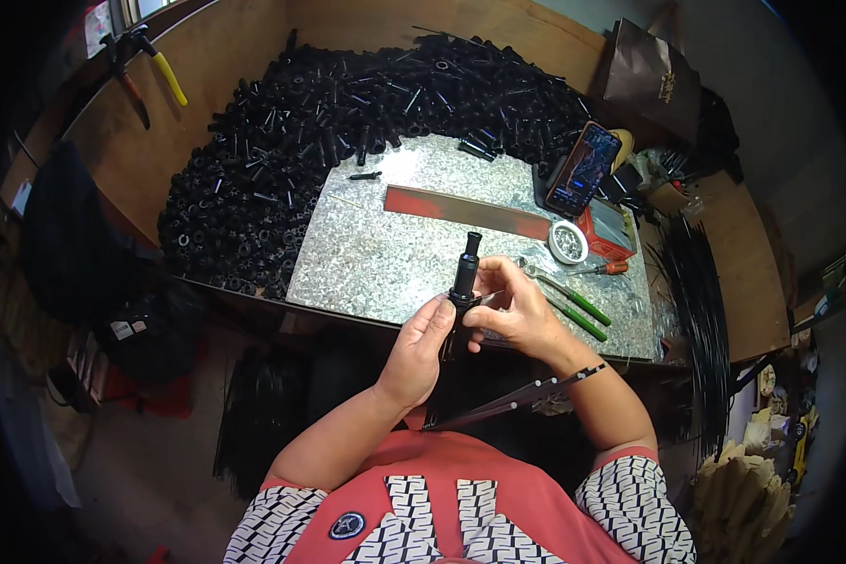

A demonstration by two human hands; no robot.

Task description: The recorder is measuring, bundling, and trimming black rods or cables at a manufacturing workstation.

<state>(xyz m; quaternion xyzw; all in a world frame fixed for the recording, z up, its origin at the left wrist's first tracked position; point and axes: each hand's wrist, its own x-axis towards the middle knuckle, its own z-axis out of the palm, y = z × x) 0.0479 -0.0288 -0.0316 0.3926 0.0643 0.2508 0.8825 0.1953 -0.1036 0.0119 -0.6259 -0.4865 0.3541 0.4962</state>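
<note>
In front of my chest, my left hand (421,346) is closed around the lower part of a black tubular plastic fitting (466,268). The fitting stands nearly upright, with a flared collar at its top. My right hand (515,310) is at its right side, thumb and fingers pinched together close to the fitting's lower ring. Something thin and shiny shows between those fingers, too small to name. Jointed black ribs with pale rivets (512,405) slant from below my hands across my right forearm. Their connection to the fitting is hidden.
Black tubular parts lie in a big pile (254,160) behind a speckled board (348,244). On the board are a red-and-grey metal bar (465,211), green-handled pliers (578,315), a white dish of small pieces (568,242) and a propped phone (583,169). Black rods (696,320) hang at right.
</note>
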